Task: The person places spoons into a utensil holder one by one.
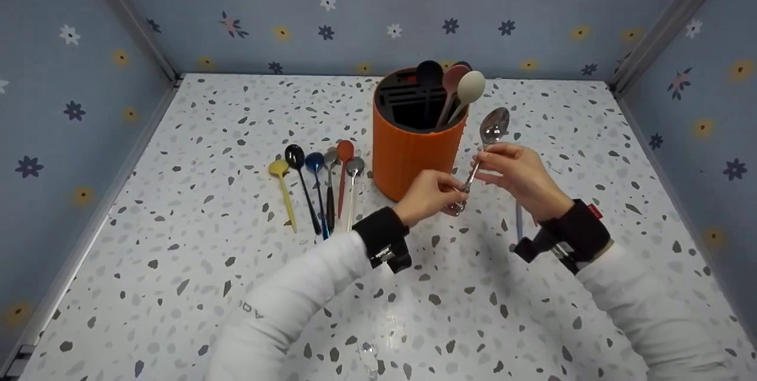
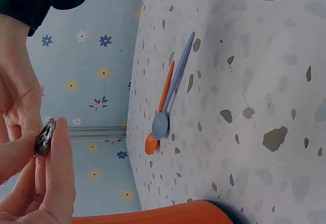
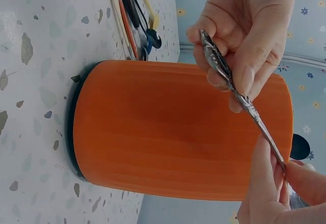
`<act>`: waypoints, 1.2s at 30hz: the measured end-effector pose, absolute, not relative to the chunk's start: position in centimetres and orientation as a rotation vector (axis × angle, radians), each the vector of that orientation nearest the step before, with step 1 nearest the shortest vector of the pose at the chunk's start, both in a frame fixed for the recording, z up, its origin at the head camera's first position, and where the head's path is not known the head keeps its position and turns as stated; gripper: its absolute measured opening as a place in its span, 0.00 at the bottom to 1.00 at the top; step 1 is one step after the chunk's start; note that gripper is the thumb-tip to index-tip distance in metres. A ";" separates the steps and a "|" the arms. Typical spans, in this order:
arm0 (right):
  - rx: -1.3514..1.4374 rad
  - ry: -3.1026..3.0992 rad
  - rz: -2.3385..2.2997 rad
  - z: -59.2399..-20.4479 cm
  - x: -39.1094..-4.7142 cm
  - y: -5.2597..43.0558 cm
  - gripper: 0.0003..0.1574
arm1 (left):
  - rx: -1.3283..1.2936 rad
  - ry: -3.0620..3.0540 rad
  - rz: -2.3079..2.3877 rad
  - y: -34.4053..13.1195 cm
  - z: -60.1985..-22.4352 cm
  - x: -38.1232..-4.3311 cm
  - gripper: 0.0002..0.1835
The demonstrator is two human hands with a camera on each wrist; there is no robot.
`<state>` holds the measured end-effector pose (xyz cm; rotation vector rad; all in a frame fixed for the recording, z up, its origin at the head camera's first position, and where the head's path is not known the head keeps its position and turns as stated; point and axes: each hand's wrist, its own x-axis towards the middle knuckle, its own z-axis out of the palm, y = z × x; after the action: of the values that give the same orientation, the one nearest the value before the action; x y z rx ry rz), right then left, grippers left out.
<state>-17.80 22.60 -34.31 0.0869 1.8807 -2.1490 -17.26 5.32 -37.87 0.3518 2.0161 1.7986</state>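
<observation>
A shiny silver spoon [image 1: 495, 123] with an ornate handle is held between both hands, tilted with its bowl up and to the right. My left hand [image 1: 427, 196] pinches the decorated handle end. Higher up, just below the bowl, my right hand [image 1: 523, 175] pinches the handle between thumb and fingers. Right behind the hands stands an orange cylindrical utensil holder [image 1: 408, 159] with a black slotted top. Upright in its open compartment are a cream spoon [image 1: 471, 87], a dusty red spoon [image 1: 454, 78] and a black spoon [image 1: 429, 73]; another dark one is partly hidden behind them.
Left of the holder lies a row of several spoons, from a yellow spoon [image 1: 287, 200] to a silver spoon [image 1: 353, 183]. Under the right hand lie a blue-grey spoon [image 2: 160, 126] and an orange spoon [image 2: 151, 143]. Flowered panels [image 1: 355, 14] enclose the speckled table [image 1: 207, 310].
</observation>
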 end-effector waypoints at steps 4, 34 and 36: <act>0.078 1.815 -2.203 -33.4 -17.9 22.6 0.13 | 0.396 2.062 1.785 5.2 -36.9 -17.4 0.09; -0.127 1.774 -2.396 -26.8 -19.8 22.2 0.09 | 0.599 2.351 1.676 4.7 -29.8 -19.6 0.10; -0.131 1.766 -2.418 -26.5 -20.0 22.0 0.08 | 0.594 2.389 1.641 4.6 -29.5 -19.9 0.11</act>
<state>-20.01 22.02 -26.55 -0.1314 1.7662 -2.4180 -19.85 4.63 -29.51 0.5939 2.3893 1.6408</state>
